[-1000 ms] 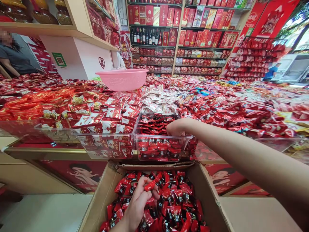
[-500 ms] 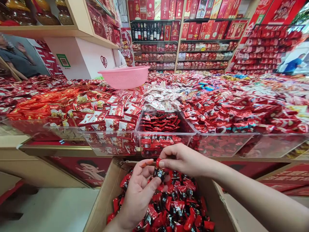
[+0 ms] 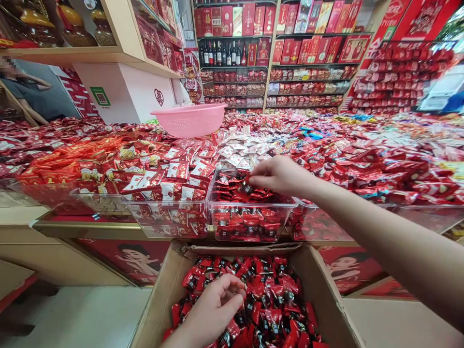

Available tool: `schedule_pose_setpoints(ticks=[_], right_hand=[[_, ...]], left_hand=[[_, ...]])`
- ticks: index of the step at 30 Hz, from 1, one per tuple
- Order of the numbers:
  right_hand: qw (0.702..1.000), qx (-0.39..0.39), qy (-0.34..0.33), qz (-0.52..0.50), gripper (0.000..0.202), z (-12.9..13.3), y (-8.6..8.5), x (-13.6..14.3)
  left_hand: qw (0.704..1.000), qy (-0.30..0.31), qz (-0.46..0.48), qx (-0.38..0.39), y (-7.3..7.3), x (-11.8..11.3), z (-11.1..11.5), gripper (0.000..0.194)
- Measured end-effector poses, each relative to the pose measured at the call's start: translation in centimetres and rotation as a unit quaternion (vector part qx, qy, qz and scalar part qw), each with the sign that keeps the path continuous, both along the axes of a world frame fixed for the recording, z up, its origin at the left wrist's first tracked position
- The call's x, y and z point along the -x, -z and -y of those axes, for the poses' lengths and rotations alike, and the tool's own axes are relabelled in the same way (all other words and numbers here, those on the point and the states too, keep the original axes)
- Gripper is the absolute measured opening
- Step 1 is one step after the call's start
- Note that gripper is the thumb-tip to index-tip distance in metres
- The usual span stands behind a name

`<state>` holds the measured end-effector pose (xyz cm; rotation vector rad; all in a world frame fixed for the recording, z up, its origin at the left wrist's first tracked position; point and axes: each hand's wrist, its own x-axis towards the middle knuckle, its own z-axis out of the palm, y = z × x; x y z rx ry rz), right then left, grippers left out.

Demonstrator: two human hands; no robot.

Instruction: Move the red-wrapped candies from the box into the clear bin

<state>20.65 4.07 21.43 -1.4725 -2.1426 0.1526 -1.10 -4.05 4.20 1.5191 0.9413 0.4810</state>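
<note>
Below the front edge of the counter (image 3: 90,227) stands an open box (image 3: 321,290); on that edge sits a clear bin (image 3: 253,205). The left hand (image 3: 208,307), half curled (its hold, if any, I cannot tell), is toward the box's left edge. The right hand (image 3: 284,176) pinches a candy (image 3: 246,187) between the bin's side edges.

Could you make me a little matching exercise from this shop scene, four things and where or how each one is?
1. Right hand
2. Left hand
3. Plastic basin
4. Wine bottles

A. Pink, perforated
B. Upright on a back shelf
C. Pinching a wrapped candy
D. Loosely curled over the cardboard box

Pairs: 1-C, 2-D, 3-A, 4-B
</note>
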Motion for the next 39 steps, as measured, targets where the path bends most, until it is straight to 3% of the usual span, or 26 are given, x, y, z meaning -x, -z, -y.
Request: schedule_pose_setpoints(ticks=[5, 12, 18, 21, 31, 35, 39], right_hand=[[0.978, 0.153, -0.084, 0.115, 0.02, -4.2, 2.5, 1.9], [0.953, 0.221, -0.125, 0.163, 0.021, -5.5, 3.8, 3.4], [0.947, 0.231, -0.141, 0.174, 0.022, -5.7, 3.9, 3.8], [0.932, 0.276, -0.15, 0.18, 0.027, -5.8, 4.0, 3.7], [0.908, 0.341, -0.136, 0.202, 0.039, -6.1, 4.7, 3.8], [0.929, 0.298, -0.144, 0.162, 0.03, -6.2, 4.4, 3.3], [0.982, 0.138, -0.108, 0.067, 0.023, -4.1, 1.7, 2.3]], left_hand=[[0.999, 0.027, -0.031, -0.003, 2.7, 0.5, 0.2, 0.014], [0.997, 0.046, -0.06, -0.005, 5.1, 1.3, -0.6, 0.019], [0.996, 0.07, -0.055, 0.002, 5.5, 1.1, -0.9, 0.02], [0.994, 0.077, -0.073, 0.002, 5.5, 1.0, -0.9, 0.021], [0.986, 0.097, -0.135, 0.006, 3.6, 0.3, -0.7, 0.023], [0.981, 0.11, -0.156, -0.019, 3.5, 0.6, -0.8, 0.024], [0.966, 0.143, -0.2, -0.081, 3.2, 2.0, -1.5, 0.026]])
